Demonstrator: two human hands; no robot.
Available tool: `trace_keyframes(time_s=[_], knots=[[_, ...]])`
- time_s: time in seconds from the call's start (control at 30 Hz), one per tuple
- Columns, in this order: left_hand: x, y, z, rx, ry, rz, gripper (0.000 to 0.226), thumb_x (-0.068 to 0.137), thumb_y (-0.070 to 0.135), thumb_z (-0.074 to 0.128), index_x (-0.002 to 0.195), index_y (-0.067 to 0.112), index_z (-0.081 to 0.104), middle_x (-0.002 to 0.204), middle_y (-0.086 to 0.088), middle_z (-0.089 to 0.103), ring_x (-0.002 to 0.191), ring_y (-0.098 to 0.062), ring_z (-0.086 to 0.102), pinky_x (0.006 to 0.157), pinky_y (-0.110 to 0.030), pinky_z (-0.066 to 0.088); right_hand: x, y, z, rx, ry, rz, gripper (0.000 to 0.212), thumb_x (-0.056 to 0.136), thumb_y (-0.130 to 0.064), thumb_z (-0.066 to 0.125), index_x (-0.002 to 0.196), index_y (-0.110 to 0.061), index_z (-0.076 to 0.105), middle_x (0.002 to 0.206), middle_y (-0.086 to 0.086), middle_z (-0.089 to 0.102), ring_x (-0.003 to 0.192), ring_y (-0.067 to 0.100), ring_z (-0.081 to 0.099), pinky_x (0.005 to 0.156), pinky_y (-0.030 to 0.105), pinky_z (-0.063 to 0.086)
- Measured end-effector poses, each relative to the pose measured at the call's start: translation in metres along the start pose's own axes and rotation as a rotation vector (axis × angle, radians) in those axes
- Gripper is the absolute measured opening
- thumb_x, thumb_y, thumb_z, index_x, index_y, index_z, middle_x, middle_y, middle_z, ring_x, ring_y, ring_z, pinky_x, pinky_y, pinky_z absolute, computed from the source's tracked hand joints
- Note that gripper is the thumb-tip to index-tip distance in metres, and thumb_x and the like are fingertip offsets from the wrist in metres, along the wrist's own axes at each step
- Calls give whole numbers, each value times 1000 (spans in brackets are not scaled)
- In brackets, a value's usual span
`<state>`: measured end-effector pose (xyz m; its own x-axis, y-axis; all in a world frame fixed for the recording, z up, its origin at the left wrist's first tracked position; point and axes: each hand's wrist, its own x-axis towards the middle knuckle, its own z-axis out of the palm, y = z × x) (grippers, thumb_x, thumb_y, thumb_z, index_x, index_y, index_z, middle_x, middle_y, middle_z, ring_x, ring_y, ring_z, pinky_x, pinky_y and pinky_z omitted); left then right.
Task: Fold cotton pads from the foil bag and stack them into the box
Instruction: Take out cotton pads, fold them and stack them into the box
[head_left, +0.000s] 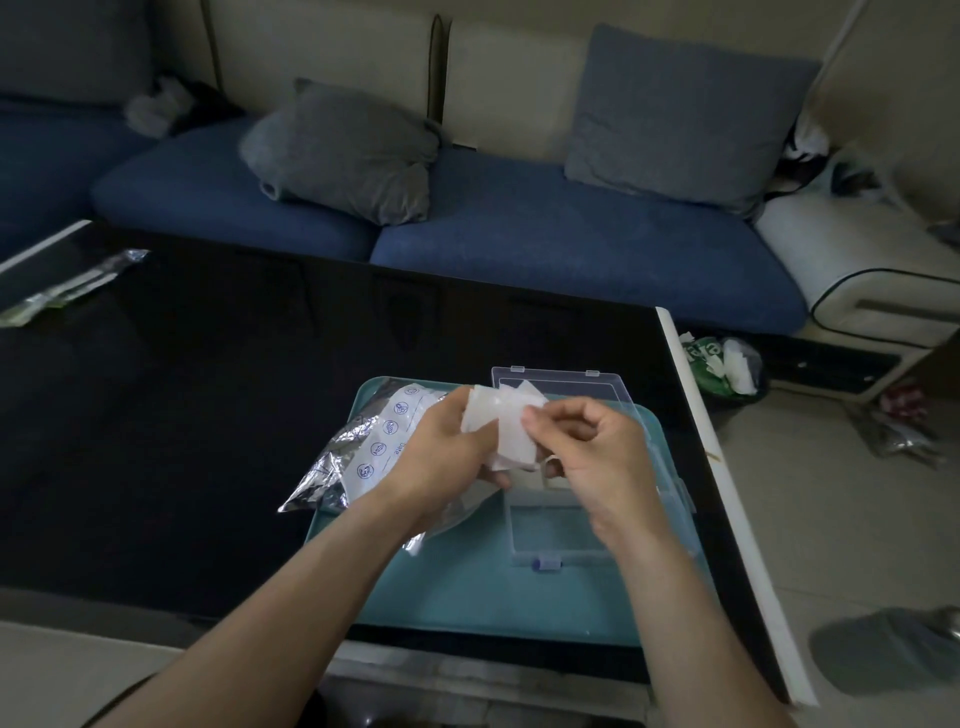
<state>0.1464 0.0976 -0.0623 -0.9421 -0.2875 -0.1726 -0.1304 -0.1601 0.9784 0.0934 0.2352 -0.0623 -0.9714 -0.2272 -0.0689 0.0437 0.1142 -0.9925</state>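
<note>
A clear plastic box (558, 525) sits open on the teal tray (467, 592), lid (566, 384) laid back; whether anything lies inside I can't tell. Above the box, the left hand (441, 462) and right hand (597, 457) both pinch white cotton pads (506, 426). The foil bag (358, 452) lies crumpled on the tray's left edge.

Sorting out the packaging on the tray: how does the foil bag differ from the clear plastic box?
The foil bag is crinkled, shiny silver and opaque with blue printed icons; the clear plastic box is rigid, see-through and unprinted. The bag lies on the teal tray's left side, partly over its edge; the box sits on the right with its lid open. Both rest on the tray.
</note>
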Motion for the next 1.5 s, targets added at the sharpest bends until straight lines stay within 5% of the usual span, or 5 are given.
trace_keyframes(time_s=[0.17, 0.73, 1.1, 1.3, 1.5], knots=[[-4, 6, 5, -208, -37, -77, 14, 102, 13, 49, 102, 3, 59, 80, -10, 65, 62, -17, 63, 44, -28, 49, 4, 10, 7, -246, 102, -120, 24, 78, -32, 86, 87, -21, 66, 79, -2, 68, 71, 8, 63, 65, 24, 54], [-10, 8, 1, 118, -85, 68, 17, 101, 2, 49, 117, -1, 53, 57, 3, 62, 38, -4, 53, 38, -15, 37, 8, 2, -17, -322, 47, -313, 7, 90, -16, 74, 93, -23, 76, 80, -12, 73, 75, 3, 68, 67, 13, 52], [-4, 4, -5, -20, -214, -62, 7, 93, 5, 63, 100, 4, 61, 76, -6, 71, 58, -15, 65, 51, -26, 50, 9, -3, -20, -312, -115, -296, 4, 93, -19, 70, 96, -18, 73, 77, -6, 74, 66, 6, 69, 62, 17, 54], [-3, 2, 2, -337, -272, -230, 20, 91, -1, 60, 110, 3, 63, 92, -13, 70, 80, -23, 67, 60, -28, 47, 9, 5, -11, -339, -255, -235, 28, 101, -20, 54, 123, -33, 66, 117, -11, 60, 107, 4, 59, 86, 22, 51], [1, 2, -3, -393, -296, -311, 25, 90, 6, 55, 113, 3, 63, 100, -18, 70, 88, -26, 68, 87, -39, 49, 0, 2, -17, -468, -495, -288, 84, 80, -21, 77, 151, -39, 35, 143, -17, 49, 125, 1, 54, 101, 23, 49]])
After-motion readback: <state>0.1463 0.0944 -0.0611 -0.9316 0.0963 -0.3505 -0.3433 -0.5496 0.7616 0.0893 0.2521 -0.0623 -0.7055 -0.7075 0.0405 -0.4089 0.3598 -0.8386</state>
